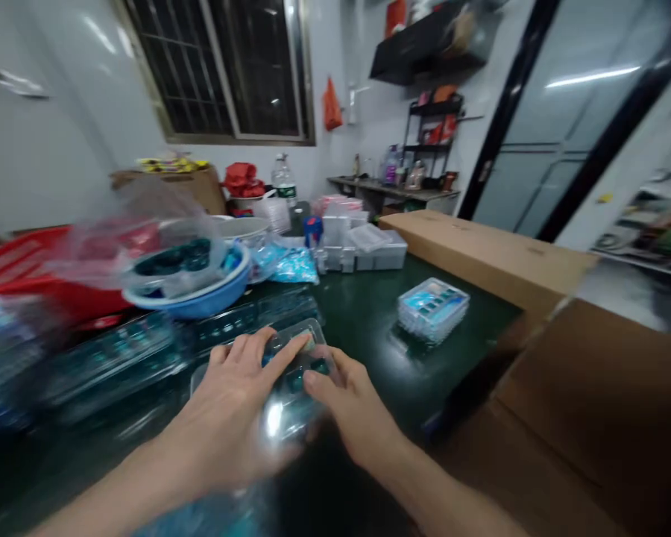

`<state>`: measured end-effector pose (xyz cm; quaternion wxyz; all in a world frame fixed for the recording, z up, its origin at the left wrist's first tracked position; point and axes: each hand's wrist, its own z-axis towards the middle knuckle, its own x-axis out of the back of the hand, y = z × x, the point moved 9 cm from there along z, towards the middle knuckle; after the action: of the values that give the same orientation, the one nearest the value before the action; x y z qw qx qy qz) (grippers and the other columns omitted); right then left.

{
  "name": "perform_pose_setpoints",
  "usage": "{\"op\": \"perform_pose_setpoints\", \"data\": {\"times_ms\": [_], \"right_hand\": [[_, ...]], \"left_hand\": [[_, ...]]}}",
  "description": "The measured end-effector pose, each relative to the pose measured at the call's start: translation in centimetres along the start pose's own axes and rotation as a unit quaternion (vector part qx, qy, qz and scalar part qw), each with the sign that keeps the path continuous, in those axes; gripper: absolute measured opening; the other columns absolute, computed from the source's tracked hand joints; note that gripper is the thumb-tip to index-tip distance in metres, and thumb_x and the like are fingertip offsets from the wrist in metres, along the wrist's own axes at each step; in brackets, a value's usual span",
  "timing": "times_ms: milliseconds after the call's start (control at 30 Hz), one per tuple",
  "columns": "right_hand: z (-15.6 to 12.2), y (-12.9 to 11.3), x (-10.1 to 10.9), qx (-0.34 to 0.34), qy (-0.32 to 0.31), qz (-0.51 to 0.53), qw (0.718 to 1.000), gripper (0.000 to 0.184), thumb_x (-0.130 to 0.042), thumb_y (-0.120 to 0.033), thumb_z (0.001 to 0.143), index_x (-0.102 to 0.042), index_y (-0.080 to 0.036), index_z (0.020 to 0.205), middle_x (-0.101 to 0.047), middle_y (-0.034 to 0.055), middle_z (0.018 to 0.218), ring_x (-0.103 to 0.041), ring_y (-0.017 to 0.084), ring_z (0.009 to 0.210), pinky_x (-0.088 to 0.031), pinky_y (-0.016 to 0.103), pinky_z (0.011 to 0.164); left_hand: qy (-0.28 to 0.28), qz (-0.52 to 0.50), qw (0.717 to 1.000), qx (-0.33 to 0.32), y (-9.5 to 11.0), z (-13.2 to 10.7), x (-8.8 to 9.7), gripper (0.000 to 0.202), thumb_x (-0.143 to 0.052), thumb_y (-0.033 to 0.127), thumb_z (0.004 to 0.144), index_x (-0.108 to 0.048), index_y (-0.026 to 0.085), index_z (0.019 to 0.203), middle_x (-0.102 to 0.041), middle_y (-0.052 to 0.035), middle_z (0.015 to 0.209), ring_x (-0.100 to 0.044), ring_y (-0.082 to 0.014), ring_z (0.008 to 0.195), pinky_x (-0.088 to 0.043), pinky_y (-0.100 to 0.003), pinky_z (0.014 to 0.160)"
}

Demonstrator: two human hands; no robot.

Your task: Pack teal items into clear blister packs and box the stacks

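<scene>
Worktop: dark green, with a brown box along its far right edge.
Left hand: fingers spread and pressing on top of a clear tray.
Right hand: fingers bent, gripping the tray's right side.
Tray spot: up between both hands, over the near edge of the worktop.
Close by: more trays just left of the hands, a stack of trays to the right, a blue bowl behind.

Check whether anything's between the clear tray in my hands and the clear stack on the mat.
Only your right hand on the clear plastic tray; beyond it, dark green mat up to the stacked clear trays.
</scene>
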<state>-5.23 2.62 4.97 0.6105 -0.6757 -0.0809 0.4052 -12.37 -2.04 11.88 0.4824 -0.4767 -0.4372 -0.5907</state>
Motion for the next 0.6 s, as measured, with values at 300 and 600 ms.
{"op": "perform_pose_setpoints", "data": {"times_ms": [300,600], "right_hand": [[2.6,-11.8,22.9,0.029,0.133,-0.232,0.963,0.053,-0.065,-0.039,0.066,-0.052,-0.015,0.111,-0.058,0.0023,0.073,-0.052,0.009,0.046,-0.048,0.023,0.04],[6.0,-16.2,35.7,0.026,0.297,-0.411,0.861,0.036,-0.065,-0.039,0.063,-0.064,-0.007,0.082,-0.06,0.0047,0.057,-0.047,0.009,0.042,-0.037,0.02,0.039]], "left_hand": [[0.012,-0.413,0.908,0.076,2.3,17.2,-4.8,0.062,-0.054,0.048,0.071,-0.039,0.02,0.124,-0.054,-0.0108,0.108,-0.056,-0.0235,0.091,-0.046,-0.036,0.074],[-0.063,-0.484,0.865,0.116,8.8,28.5,-13.0,0.028,-0.049,0.031,0.082,-0.052,0.012,0.103,-0.057,-0.0059,0.093,-0.057,-0.0144,0.076,-0.049,-0.031,0.064]]}}
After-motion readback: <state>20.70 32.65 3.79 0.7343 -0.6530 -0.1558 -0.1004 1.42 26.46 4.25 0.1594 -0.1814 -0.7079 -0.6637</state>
